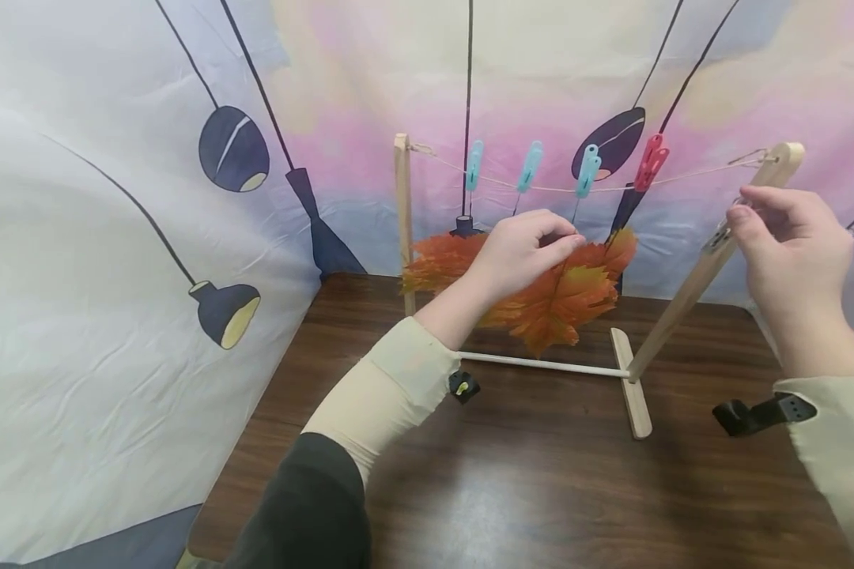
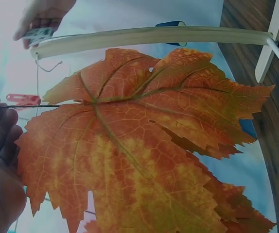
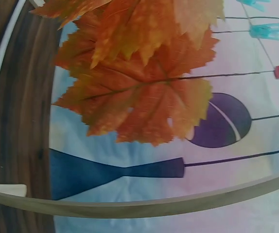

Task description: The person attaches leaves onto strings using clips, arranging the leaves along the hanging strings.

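My left hand (image 1: 527, 249) pinches the thin dark stem of an orange artificial maple leaf (image 2: 130, 131), which spreads out in front of the fingers in the left wrist view. Near the top of the rack's right post, my right hand (image 1: 797, 245) holds a small greyish clothespin (image 2: 38, 34) between thumb and fingers. Along the string hang light-blue clothespins (image 1: 588, 170) with leaf stems below them. A red clothespin (image 1: 651, 162) sits farther right; a stem from another orange leaf (image 3: 139, 92) runs toward it in the right wrist view.
The wooden rack's right post (image 1: 683, 296) stands on a flat foot (image 1: 633, 395), joined low down by a white crossbar (image 1: 541, 362). Its left post (image 1: 402, 213) is partly behind the leaves. Behind the brown table (image 1: 484, 474) hangs a cloth printed with lamps (image 1: 235, 150).
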`<state>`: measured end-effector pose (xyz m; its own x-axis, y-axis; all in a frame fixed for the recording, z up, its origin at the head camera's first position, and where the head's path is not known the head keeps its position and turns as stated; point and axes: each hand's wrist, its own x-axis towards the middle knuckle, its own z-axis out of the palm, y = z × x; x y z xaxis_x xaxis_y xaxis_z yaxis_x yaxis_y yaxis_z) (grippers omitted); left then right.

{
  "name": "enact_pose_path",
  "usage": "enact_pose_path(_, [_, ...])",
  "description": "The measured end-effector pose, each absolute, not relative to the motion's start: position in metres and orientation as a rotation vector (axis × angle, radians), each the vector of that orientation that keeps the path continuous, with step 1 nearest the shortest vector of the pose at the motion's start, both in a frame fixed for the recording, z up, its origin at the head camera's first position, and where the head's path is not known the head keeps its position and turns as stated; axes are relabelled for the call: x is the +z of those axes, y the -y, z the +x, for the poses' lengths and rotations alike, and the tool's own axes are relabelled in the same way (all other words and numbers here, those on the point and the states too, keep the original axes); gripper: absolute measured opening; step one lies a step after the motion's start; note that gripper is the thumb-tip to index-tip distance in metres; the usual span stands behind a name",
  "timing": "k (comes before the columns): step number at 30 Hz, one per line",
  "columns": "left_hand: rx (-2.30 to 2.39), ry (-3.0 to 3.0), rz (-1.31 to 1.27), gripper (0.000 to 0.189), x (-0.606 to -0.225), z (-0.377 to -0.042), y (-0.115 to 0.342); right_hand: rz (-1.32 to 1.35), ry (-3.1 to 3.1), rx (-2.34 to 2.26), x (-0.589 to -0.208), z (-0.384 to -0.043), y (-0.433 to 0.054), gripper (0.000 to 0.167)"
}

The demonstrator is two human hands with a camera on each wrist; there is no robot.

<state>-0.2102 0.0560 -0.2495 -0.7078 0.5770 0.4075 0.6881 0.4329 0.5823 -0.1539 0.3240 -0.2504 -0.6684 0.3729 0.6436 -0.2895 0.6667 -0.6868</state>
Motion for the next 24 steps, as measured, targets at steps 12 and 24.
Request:
enact_pose_path(12, [-0.947, 2.638, -1.149, 0.020, -0.226, -0.215, -0.099, -0.125, 2.092, 1.211, -0.217, -0.163, -0.327, 0.028])
enact_pose_path(24, [-0.798, 2.764, -1.100, 0.021, -0.231, -0.215, -0.136, -0.194, 2.172, 1.186, -0.197, -0.164, -0.329, 0.032])
